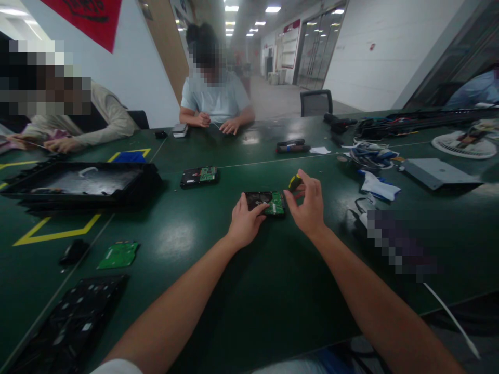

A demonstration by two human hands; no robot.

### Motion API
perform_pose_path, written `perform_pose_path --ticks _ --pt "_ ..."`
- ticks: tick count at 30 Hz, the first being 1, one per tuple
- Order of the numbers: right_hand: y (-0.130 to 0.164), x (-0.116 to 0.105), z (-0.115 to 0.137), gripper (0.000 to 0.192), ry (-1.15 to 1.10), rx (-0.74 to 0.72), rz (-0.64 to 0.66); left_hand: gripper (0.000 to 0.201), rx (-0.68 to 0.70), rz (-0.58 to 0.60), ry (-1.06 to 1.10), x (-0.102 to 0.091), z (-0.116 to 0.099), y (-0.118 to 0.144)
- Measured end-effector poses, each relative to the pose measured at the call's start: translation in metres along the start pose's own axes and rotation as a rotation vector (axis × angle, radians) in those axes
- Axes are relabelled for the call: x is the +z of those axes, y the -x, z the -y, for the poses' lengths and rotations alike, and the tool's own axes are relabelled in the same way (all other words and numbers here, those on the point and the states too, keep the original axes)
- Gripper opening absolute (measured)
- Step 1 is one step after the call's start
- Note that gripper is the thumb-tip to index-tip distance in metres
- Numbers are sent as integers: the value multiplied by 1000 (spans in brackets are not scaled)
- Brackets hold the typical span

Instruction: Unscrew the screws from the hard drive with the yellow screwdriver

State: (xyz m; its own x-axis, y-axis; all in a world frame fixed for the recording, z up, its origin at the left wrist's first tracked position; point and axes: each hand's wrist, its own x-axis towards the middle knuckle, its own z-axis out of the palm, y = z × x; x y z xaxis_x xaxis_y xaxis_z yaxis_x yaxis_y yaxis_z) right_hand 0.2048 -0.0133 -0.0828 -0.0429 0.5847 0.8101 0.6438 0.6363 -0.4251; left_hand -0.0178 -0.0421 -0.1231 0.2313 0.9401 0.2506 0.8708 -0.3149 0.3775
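Observation:
A black hard drive [260, 199] with a green circuit board lies flat on the dark green table [241, 291] in front of me. My left hand [245, 222] rests on its near left edge and steadies it. Just right of the drive, my right hand [309, 203] grips a small screwdriver with a yellow and black handle [294, 182], held upright with its tip down by the drive's right edge.
A second hard drive [199, 176] lies further back. A large black tray [80, 183] sits at left, a loose green board [118, 254] near it. Cables and tools [370, 156] crowd the right. Two people sit working across the table.

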Motion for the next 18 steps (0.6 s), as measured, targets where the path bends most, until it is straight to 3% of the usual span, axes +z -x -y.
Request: perform_pose_path --ticks 18 --pt "1 0 0 66 13 6 27 50 4 4 18 1 2 -1"
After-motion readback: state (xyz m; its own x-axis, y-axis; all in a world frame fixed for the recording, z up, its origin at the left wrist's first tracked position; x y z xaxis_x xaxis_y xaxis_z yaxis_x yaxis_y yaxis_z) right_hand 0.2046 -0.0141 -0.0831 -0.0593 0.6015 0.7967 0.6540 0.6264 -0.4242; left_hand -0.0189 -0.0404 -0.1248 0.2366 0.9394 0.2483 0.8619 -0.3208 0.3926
